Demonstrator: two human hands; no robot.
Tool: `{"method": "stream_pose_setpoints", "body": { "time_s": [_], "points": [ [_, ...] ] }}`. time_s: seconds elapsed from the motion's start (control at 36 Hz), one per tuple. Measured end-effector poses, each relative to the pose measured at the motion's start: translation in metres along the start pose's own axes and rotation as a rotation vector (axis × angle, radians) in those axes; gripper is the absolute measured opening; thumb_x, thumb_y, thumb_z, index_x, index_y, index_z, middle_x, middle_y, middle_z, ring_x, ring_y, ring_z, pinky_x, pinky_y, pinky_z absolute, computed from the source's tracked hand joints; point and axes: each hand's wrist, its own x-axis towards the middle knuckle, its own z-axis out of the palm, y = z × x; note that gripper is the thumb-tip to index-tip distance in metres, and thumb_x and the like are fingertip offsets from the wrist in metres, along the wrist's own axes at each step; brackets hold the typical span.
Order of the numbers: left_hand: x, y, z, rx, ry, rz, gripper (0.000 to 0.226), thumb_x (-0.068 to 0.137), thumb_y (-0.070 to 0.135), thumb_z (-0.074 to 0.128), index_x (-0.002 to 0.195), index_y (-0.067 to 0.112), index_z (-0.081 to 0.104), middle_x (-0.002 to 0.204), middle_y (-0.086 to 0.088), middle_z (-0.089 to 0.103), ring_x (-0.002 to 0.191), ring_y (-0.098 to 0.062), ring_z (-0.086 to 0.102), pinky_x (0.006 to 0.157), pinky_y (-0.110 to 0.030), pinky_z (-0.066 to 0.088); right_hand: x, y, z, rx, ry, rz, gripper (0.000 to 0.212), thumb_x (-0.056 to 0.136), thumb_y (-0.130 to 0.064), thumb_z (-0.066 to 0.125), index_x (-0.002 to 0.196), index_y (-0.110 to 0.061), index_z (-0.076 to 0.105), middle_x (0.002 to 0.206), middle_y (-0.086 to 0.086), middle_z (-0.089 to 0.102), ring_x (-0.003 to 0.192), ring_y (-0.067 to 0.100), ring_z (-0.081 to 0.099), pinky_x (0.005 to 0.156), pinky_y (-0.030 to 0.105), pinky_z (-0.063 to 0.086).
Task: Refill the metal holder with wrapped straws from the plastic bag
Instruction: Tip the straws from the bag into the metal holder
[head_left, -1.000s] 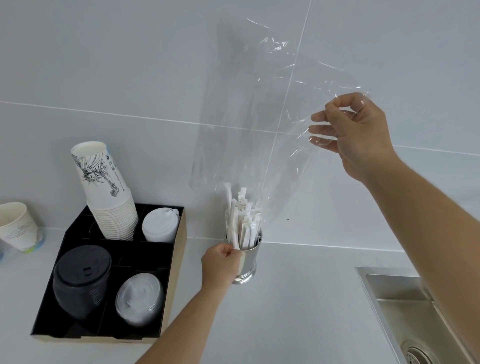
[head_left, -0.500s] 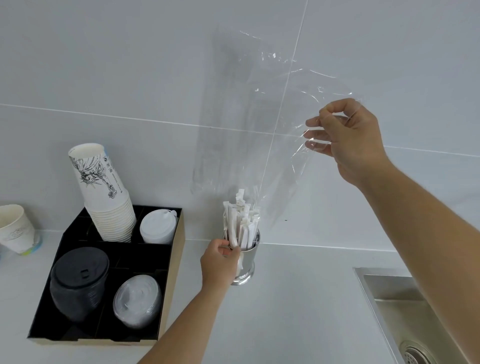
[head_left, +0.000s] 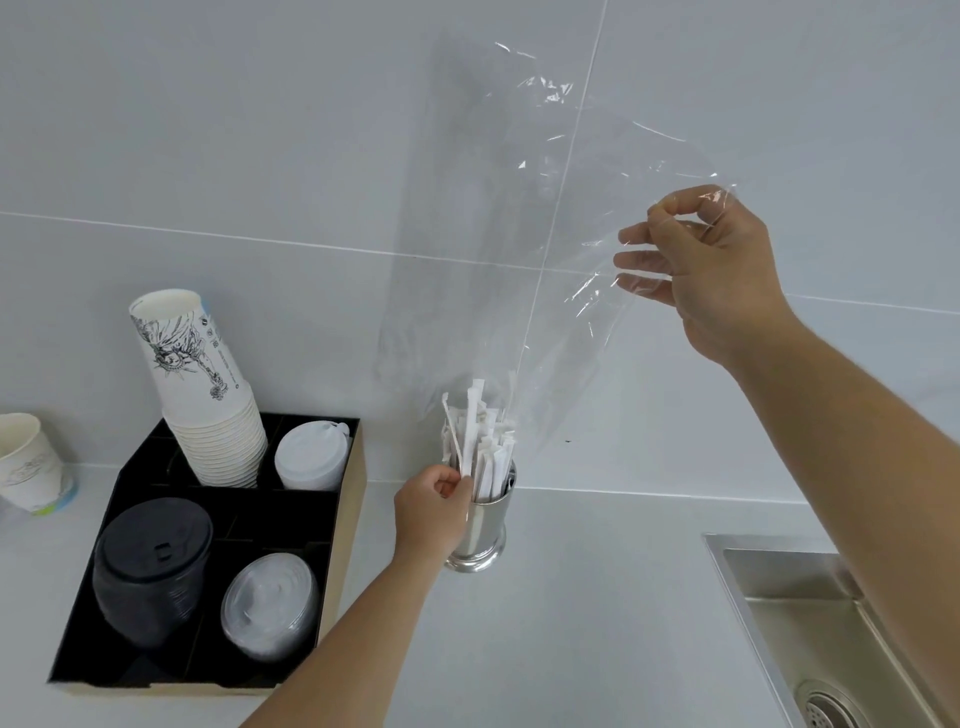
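A shiny metal holder (head_left: 491, 525) stands on the white counter against the tiled wall, filled with white wrapped straws (head_left: 480, 447) that stick up out of it. My left hand (head_left: 431, 512) is at the holder's left rim, fingers closed on the straws there. A clear plastic bag (head_left: 519, 234) hangs upside down above the holder, its lower mouth around the straw tops. My right hand (head_left: 711, 265) pinches the bag's upper corner, high and to the right. The bag looks empty above the straws.
A black divided tray (head_left: 218, 512) at the left holds a stack of paper cups (head_left: 200, 395), white lids (head_left: 311, 454), black lids (head_left: 150, 569) and clear lids (head_left: 270, 605). A single paper cup (head_left: 28, 462) stands far left. A steel sink (head_left: 831, 639) lies at the right.
My left hand has slid from the holder's side up to the straws at its rim. The bag and my right hand have stayed about where they were.
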Motion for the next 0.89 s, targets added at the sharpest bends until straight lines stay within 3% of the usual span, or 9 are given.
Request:
{"method": "stream_pose_setpoints", "body": {
  "time_s": [0.28, 0.53, 0.89],
  "points": [
    [0.005, -0.006, 0.001, 0.092, -0.024, 0.057, 0.015, 0.080, 0.012, 0.064, 0.066, 0.009, 0.063, 0.065, -0.006, 0.066, 0.065, -0.021, 0.060, 0.057, -0.022, 0.042, 0.005, -0.021, -0.012, 0.020, 0.013, -0.054, 0.007, 0.096, -0.014, 0.058, 0.090, -0.018, 0.056, 0.087, 0.009, 0.073, 0.077, 0.027, 0.071, 0.083, 0.055, 0.058],
    [0.005, 0.007, -0.006, 0.012, -0.004, 0.083, 0.010, 0.083, 0.013, 0.069, 0.074, 0.009, 0.067, 0.069, 0.000, 0.067, 0.062, -0.007, 0.058, 0.056, -0.006, 0.042, 0.002, -0.029, -0.017, 0.016, 0.014, -0.094, 0.004, 0.096, -0.016, 0.057, 0.093, -0.016, 0.055, 0.090, 0.011, 0.071, 0.078, 0.028, 0.071, 0.083, 0.054, 0.058],
    [0.016, 0.022, -0.006, -0.002, 0.006, 0.106, 0.011, 0.083, 0.017, 0.069, 0.073, 0.015, 0.068, 0.067, 0.004, 0.068, 0.062, -0.008, 0.061, 0.052, -0.007, 0.042, 0.000, -0.030, -0.024, 0.028, 0.036, -0.082, 0.009, 0.096, -0.013, 0.057, 0.088, -0.018, 0.056, 0.087, 0.011, 0.072, 0.076, 0.027, 0.071, 0.081, 0.054, 0.057]
  ]
}}
